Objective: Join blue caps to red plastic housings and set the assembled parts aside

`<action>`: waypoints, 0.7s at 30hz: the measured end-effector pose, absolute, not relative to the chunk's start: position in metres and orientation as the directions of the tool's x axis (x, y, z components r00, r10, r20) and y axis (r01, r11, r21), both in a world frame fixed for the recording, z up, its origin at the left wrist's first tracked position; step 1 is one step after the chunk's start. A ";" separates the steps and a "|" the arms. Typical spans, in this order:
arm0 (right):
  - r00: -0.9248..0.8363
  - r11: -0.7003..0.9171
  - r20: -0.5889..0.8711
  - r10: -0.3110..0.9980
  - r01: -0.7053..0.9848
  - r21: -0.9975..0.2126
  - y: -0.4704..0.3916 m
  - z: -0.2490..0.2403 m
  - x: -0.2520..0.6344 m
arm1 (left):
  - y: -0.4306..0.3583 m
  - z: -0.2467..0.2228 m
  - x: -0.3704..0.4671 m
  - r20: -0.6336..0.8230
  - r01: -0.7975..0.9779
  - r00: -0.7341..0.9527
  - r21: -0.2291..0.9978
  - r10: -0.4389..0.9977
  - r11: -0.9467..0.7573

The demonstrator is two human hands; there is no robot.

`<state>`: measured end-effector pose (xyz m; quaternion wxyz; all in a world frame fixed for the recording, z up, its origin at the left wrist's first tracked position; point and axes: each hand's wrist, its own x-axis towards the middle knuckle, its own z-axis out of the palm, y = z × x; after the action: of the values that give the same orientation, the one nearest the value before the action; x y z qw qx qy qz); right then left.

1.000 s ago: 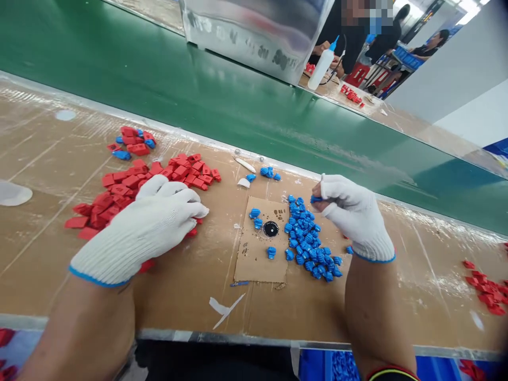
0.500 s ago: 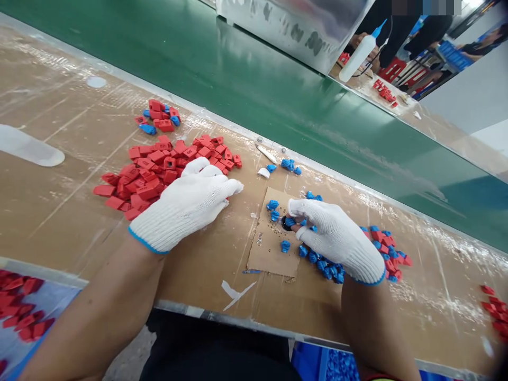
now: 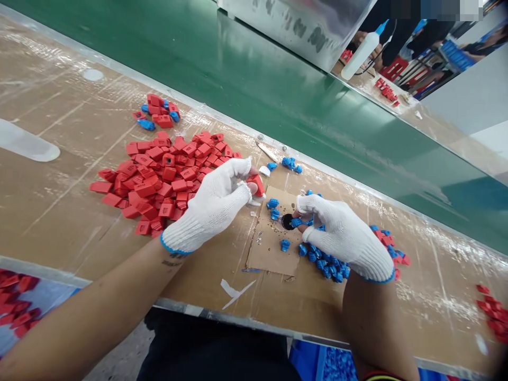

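Pinching red piece (image 3: 257, 184) in left hand (image 3: 210, 209), blue piece (image 3: 296, 223) in right hand (image 3: 343, 238)

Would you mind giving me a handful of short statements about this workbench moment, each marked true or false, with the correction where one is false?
1. The left hand pinches a red piece at its fingertips. True.
2. The right hand holds a red piece over the black disc. False: it holds a blue piece beside the black disc.
3. The big pile of red pieces lies left of the cardboard square. True.
4. Both hands are bare. False: both wear white knit gloves.
5. The white squeeze bottle stands on the cardboard square. False: it stands on the far side of the green conveyor belt.
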<state>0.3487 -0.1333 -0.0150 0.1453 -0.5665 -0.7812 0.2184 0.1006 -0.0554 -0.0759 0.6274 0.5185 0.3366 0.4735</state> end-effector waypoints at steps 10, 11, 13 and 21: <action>0.085 0.367 0.399 0.913 0.258 -0.894 -0.139 -0.018 0.335 | -0.069 -0.075 0.106 -0.014 -0.413 0.464 0.881 0.886 0.230; 0.110 0.378 0.409 0.906 0.230 -0.897 -0.139 -0.020 0.332 | -0.071 -0.075 0.106 -0.018 -0.416 0.475 0.876 0.880 0.243; 0.154 0.383 0.415 0.897 0.202 -0.902 -0.137 -0.023 0.328 | -0.075 -0.073 0.107 -0.029 -0.397 0.482 0.884 0.876 0.247; 0.149 0.358 0.379 0.913 0.147 -0.922 -0.143 -0.022 0.311 | -0.082 -0.068 0.109 0.093 -0.363 0.422 0.929 0.902 0.074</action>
<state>0.3113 -0.1425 -0.0217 0.5971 -0.4668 -0.5680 0.3209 0.1086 -0.0821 -0.0684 0.6809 0.4973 0.2707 0.4646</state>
